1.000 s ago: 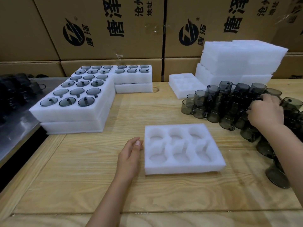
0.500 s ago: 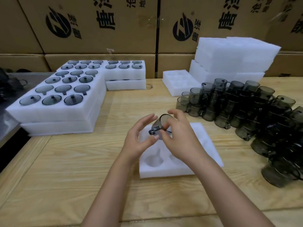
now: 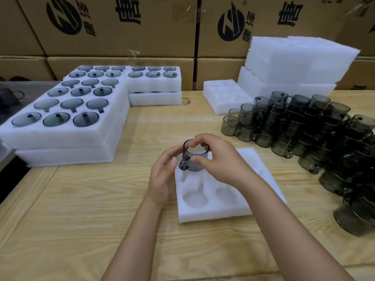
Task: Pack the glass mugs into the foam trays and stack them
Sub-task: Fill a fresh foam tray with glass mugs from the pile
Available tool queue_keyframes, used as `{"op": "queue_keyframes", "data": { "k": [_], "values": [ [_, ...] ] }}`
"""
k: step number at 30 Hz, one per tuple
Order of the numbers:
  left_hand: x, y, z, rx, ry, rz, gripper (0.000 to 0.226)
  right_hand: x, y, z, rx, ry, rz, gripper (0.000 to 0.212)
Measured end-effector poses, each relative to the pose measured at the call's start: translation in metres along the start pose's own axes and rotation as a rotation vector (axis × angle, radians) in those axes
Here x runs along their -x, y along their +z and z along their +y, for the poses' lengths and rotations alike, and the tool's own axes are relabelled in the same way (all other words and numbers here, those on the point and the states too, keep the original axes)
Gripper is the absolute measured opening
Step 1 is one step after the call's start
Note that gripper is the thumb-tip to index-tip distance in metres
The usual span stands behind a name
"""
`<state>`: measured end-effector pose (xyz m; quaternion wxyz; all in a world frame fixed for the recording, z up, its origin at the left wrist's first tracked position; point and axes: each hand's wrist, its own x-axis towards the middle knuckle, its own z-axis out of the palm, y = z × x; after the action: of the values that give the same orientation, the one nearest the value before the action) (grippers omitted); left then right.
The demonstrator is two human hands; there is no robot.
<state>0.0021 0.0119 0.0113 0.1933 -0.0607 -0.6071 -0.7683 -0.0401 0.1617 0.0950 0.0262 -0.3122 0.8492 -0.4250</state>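
The mug (image 3: 194, 157) was smoky grey, the foam tray (image 3: 223, 203) white, the boxes (image 3: 113, 25) brown with black print, the table (image 3: 81, 209) seemingly pale wood-grain.

Bare desk (image 3: 77, 209) near-left & a strip up the middle, btw the filled tray stacks (image 3: 67, 138) on the left and the loose mugs (image 3: 304, 128) crowding the right side. Front foam tray (image 3: 219, 211) sits centre; left hand (image 3: 162, 177) & right hand (image 3: 221, 161) are round a mug (image 3: 194, 161) over its far-left corner, near pockets (image 3: 195, 199) open from above. Cartons (image 3: 125, 37) wall off the back
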Motion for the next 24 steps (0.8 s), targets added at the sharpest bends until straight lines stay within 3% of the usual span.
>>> {"op": "queue_keyframes", "data": {
  "k": [6,13,24],
  "values": [
    [-0.004,-0.001,-0.006,-0.064,0.005,0.039,0.032,-0.010,-0.005,0.008,-0.033,-0.047,-0.121,0.030],
    [-0.004,0.003,-0.004,-0.040,0.014,0.075,0.046,-0.015,-0.001,0.012,-0.070,-0.086,-0.179,0.032],
    [-0.003,0.003,-0.007,-0.160,-0.002,0.073,0.043,-0.016,0.002,0.017,0.141,-0.098,-0.208,0.027]
  ]
}}
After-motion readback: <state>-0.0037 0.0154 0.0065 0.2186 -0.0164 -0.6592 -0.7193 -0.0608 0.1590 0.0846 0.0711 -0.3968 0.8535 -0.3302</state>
